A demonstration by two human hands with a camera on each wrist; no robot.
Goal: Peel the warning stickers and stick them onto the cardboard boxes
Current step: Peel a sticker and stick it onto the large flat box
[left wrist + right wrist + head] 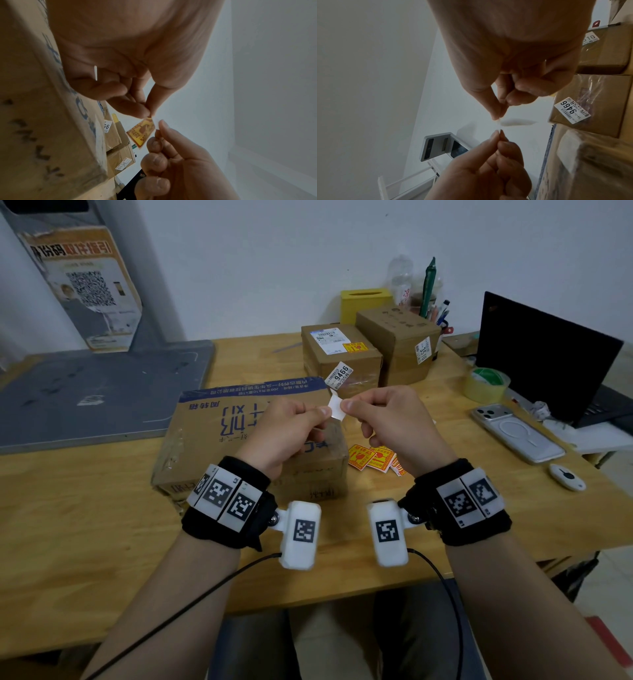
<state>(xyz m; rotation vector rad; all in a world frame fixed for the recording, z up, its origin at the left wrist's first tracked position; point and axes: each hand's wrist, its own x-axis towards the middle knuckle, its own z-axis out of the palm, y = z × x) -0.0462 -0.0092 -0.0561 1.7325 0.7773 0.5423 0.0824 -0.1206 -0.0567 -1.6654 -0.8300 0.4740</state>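
Both hands hold one small warning sticker (pixel 335 409) above the large cardboard box (pixel 212 433); only its white back faces the head view. In the left wrist view its orange and yellow printed face (pixel 142 132) shows. My left hand (pixel 322 414) pinches the sticker's left edge between thumb and forefinger. My right hand (pixel 349 407) pinches the opposite edge the same way. In the right wrist view the sticker (pixel 517 122) appears edge-on between the two pinches. A loose pile of warning stickers (pixel 373 458) lies on the table right of the large box. Two smaller cardboard boxes (pixel 339 354) (pixel 397 337) stand behind.
A laptop (pixel 541 361), a phone (pixel 517 433), a tape roll (pixel 486 385) and a small white device (pixel 567 477) lie to the right. A grey flat stand base (pixel 96 392) covers the table's left rear. A yellow box (pixel 363 302) and pens stand by the wall.
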